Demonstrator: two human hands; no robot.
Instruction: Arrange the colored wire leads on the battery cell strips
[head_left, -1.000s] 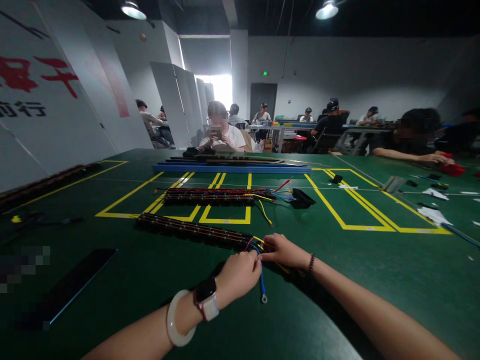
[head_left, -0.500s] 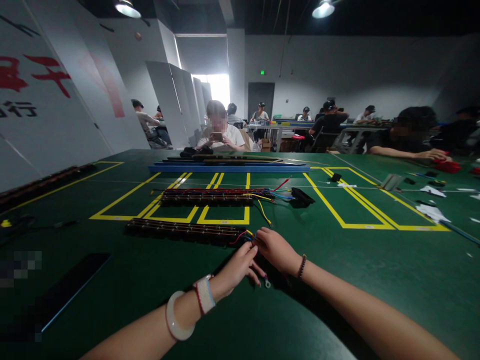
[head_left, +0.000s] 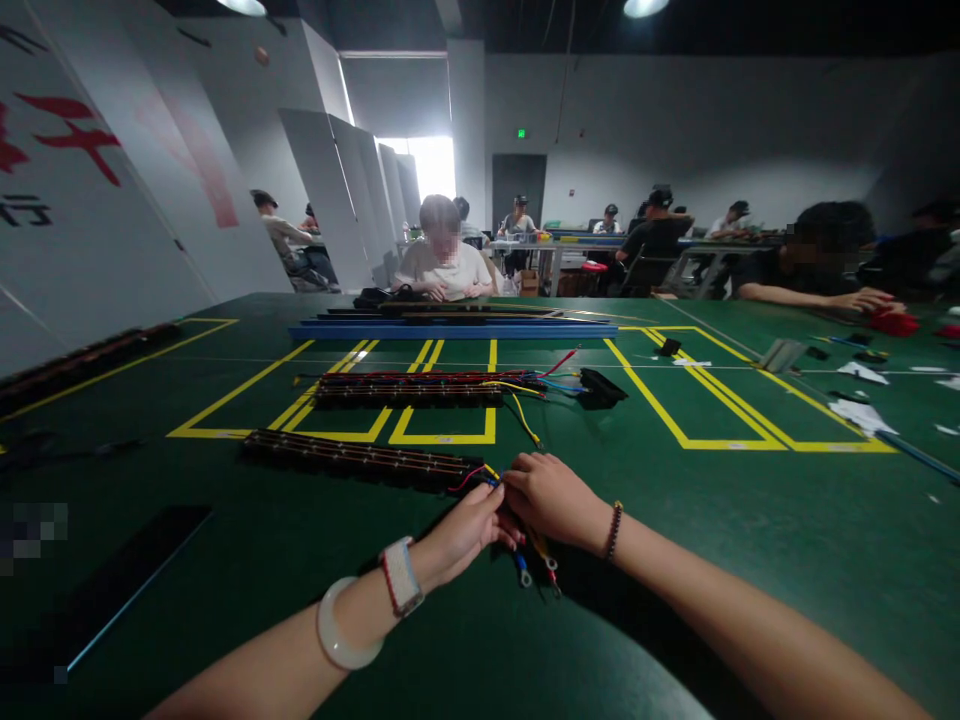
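more wires [head_left: 536, 560] pulled out, both hands pinching

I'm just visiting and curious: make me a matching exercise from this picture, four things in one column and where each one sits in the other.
Things:
1. white bangle
2. beaded bracelet
3. blue rail
4. black connector

Places:
A. on the right wrist
B. far across the green table, beyond the yellow lines
C. on the left wrist, behind the watch
D. at the right end of the farther wire strip, on loose wires

Pairs: 1-C, 2-A, 3-B, 4-D
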